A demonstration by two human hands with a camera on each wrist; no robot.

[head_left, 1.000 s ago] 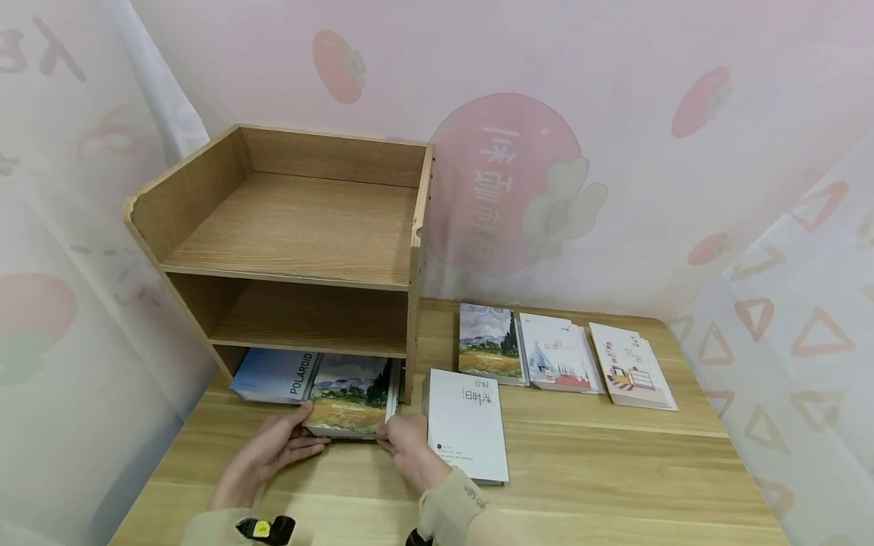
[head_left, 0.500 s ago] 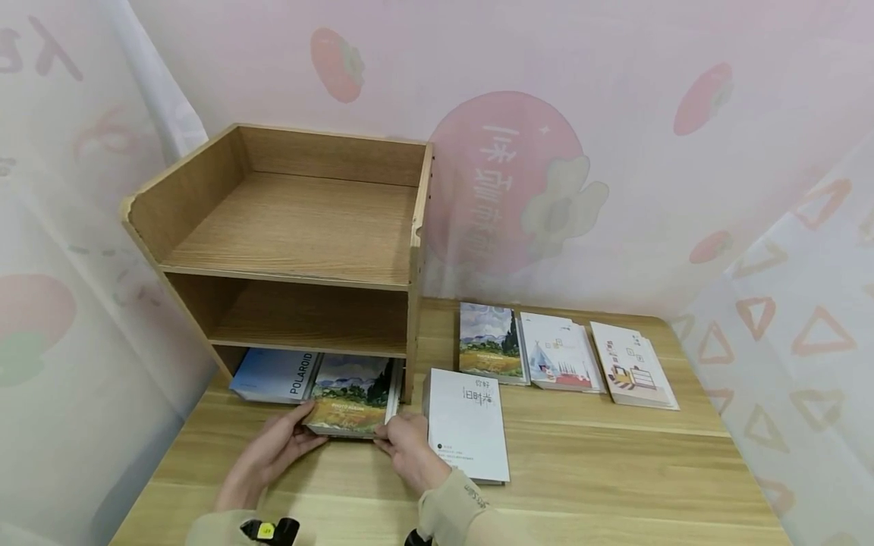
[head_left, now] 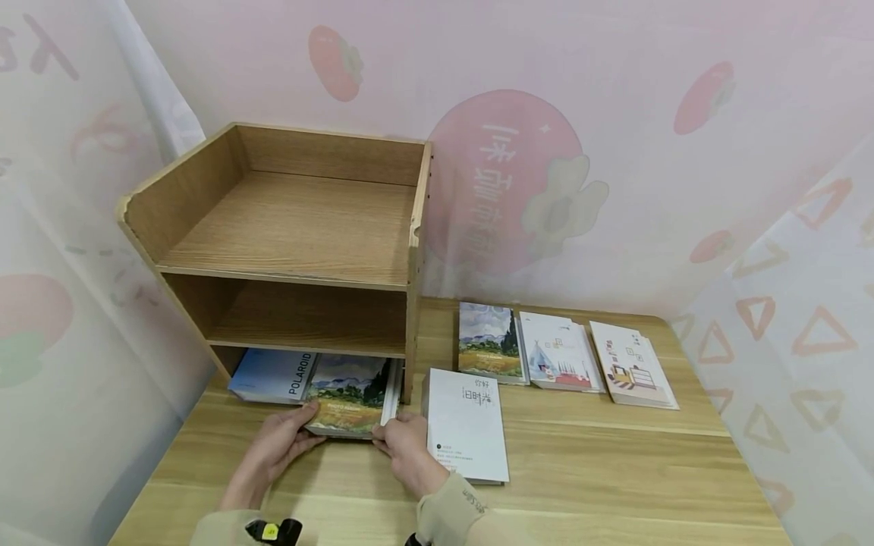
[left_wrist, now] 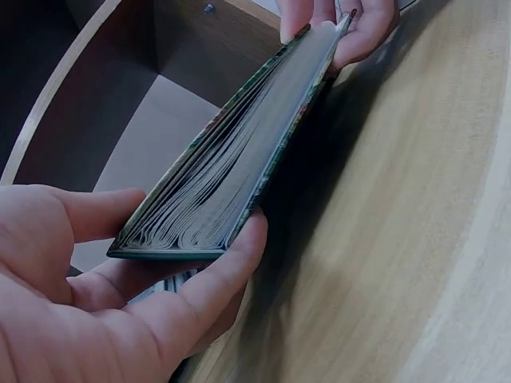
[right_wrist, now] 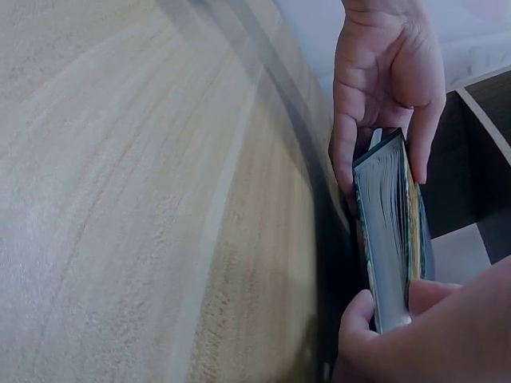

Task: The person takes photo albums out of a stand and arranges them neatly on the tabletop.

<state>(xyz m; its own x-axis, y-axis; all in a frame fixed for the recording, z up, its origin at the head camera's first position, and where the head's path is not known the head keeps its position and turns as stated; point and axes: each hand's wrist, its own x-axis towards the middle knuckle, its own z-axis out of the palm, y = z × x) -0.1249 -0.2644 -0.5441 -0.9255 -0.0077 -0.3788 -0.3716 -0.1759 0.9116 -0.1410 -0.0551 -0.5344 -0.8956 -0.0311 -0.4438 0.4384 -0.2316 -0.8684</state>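
A photo album (head_left: 350,394) with a painted landscape cover lies partly inside the lowest compartment of the wooden shelf (head_left: 287,275), its near end sticking out. My left hand (head_left: 276,447) grips its near left corner, thumb on the cover and fingers beneath. At the near right corner my right hand (head_left: 408,451) pinches it the same way. In the left wrist view the page edges of the album (left_wrist: 231,167) face the camera between both hands. Left of it, a blue album (head_left: 273,374) marked POLAROID sits in the same compartment.
A white album (head_left: 466,425) lies just right of my right hand. Behind it are another landscape album (head_left: 490,341), a white one with a tent picture (head_left: 556,353) and a white one with a furniture picture (head_left: 630,364). The shelf's right side panel (head_left: 413,303) stands beside the held album.
Hardly anything differs. Both hands keep their hold at the album's near corners, and the left wrist has shifted slightly to the right.
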